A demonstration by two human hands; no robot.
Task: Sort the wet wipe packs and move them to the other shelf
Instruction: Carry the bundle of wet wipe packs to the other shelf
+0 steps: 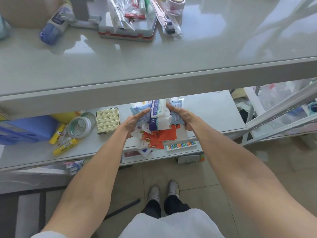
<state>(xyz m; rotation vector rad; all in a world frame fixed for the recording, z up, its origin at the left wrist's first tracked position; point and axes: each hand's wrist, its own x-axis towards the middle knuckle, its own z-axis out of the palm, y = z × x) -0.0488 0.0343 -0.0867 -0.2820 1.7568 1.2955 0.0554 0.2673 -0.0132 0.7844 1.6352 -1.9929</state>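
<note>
The left hand (pixel 135 121) and right hand (pixel 182 117) are gripping the wet wipe packs (pixel 160 115) between them, lying lengthwise just below the upper shelf (pixel 154 79).

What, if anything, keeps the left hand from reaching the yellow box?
Probably nothing, so yes: the yellow box sits uncovered beside the left hand on the lower shelf, though that hand holds the wipe packs.

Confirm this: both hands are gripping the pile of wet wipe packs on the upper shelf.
Wrong shelf. In the head view the left hand and right hand grip the wet wipe packs on the lower shelf, beneath the upper shelf.
</note>
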